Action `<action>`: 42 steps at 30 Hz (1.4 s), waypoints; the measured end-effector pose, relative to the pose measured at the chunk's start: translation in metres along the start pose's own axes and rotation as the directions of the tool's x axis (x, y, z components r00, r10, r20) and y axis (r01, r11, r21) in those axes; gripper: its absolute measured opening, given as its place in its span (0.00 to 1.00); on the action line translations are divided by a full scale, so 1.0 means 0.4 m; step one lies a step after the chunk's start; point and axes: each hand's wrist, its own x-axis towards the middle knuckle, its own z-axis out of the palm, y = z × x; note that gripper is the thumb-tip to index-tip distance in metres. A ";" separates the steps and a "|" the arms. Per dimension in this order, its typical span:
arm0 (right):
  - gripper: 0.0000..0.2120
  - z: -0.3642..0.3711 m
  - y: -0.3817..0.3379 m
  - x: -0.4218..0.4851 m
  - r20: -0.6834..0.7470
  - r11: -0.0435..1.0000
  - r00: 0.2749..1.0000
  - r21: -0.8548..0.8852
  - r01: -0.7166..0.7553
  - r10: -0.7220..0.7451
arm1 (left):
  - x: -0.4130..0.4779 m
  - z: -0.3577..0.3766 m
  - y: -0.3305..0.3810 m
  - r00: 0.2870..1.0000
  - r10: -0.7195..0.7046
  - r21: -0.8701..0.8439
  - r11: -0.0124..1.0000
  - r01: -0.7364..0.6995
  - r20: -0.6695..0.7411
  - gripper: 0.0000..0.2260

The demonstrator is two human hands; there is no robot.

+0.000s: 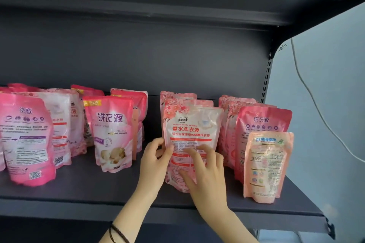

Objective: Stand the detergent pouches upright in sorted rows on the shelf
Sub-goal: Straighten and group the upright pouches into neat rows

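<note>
Detergent pouch [192, 136], pale pink rose-printed plastic, upright fronting its matching row on dark grey metal shelf [98, 189]; left hand [156, 161] pinches its edge, right hand [205, 171] lies flat-fingered on its face, seemingly to steady and square it.

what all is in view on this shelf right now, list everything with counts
left pouches: several, exact count unclear, bright and pale pink, rows at the shelf's left end
NEW-label pouch: one, pink, left of centre, front of its row
rose-print pouches: three visible, pale pink with red text, centre row
right pouches: at least three, pink, right row
small pouch: one, peach, front of the right row
shelf: one, dark grey, under all the pouches
cable: one, white, on the pale wall at right
wristband: one, dark, on the left wrist
left hand: grips the front rose-print pouch's left edge
right hand: fingers rest on that pouch's face
</note>
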 end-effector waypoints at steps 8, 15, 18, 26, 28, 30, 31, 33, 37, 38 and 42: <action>0.24 -0.035 -0.015 0.002 0.129 0.946 0.986 0.290 -0.143 0.110 | -0.051 -0.004 0.032 0.998 0.054 -0.188 0.981 -0.046 0.033 0.11; 0.20 -0.091 -0.037 0.035 0.263 0.661 0.891 0.599 -0.452 0.371 | -0.095 0.028 0.051 0.967 0.150 -0.190 0.975 -0.111 0.205 0.15; 0.08 -0.100 -0.032 0.037 0.135 0.630 0.892 0.663 -0.405 0.431 | -0.084 0.027 0.048 0.975 0.123 -0.190 0.978 -0.087 0.186 0.14; 0.05 -0.122 -0.005 0.034 0.135 0.345 0.833 0.866 -0.363 0.537 | -0.039 0.017 0.040 0.988 0.001 -0.064 0.998 0.009 0.152 0.13; 0.08 -0.121 0.002 0.041 0.163 0.293 0.832 0.886 -0.360 0.530 | -0.032 0.021 0.046 0.982 -0.013 -0.095 0.995 0.032 0.189 0.19; 0.10 -0.116 0.003 0.054 0.215 0.230 0.838 0.900 -0.369 0.502 | -0.026 0.022 0.052 0.977 -0.028 -0.179 0.982 0.067 0.213 0.24; 0.11 -0.110 0.003 0.061 0.245 0.191 0.839 0.907 -0.375 0.486 | -0.023 0.021 0.053 0.979 -0.024 -0.222 0.972 0.071 0.204 0.23; 0.10 -0.094 0.002 0.073 0.287 0.146 0.846 0.910 -0.387 0.450 | -0.018 0.015 0.056 0.989 0.003 -0.271 0.962 0.038 0.149 0.19; 0.11 -0.064 0.006 0.076 0.351 0.147 0.867 0.894 -0.423 0.354 | -0.013 0.005 0.033 0.996 0.010 -0.273 0.962 0.014 0.085 0.13; 0.11 -0.060 0.009 0.073 0.361 0.171 0.870 0.885 -0.434 0.337 | -0.014 0.003 0.026 0.996 0.012 -0.273 0.962 0.012 0.085 0.12; 0.23 -0.054 0.032 0.054 0.288 0.366 0.899 0.839 -0.404 0.330 | -0.020 -0.012 0.012 0.990 0.058 -0.275 0.961 -0.021 0.126 0.20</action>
